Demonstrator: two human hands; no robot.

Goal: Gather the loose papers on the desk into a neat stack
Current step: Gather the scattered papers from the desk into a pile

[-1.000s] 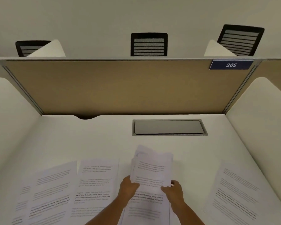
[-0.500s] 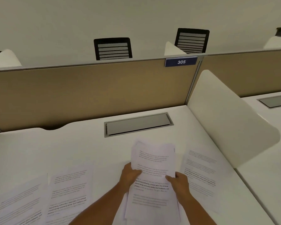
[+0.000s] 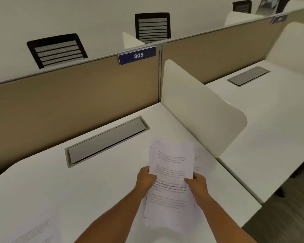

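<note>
A loose bundle of printed white papers (image 3: 171,165) is held above the white desk (image 3: 98,181), its edges a little uneven. My left hand (image 3: 145,178) grips the bundle's left edge and my right hand (image 3: 197,184) grips its right edge. Under the bundle's right side a single printed sheet (image 3: 199,165) lies flat on the desk, mostly covered. Another loose sheet (image 3: 33,230) lies at the lower left, blurred and partly out of view.
A grey cable flap (image 3: 105,142) is set into the desk behind the papers. A tan back panel (image 3: 68,102) carries a blue sign "305" (image 3: 137,55). A white side divider (image 3: 200,109) walls off the neighbouring desk (image 3: 270,123). Black chairs stand beyond.
The view has swung to the right, so the left-hand sheets have mostly left the frame. The bundle held in both hands now hangs over the sheet on the right.
</note>
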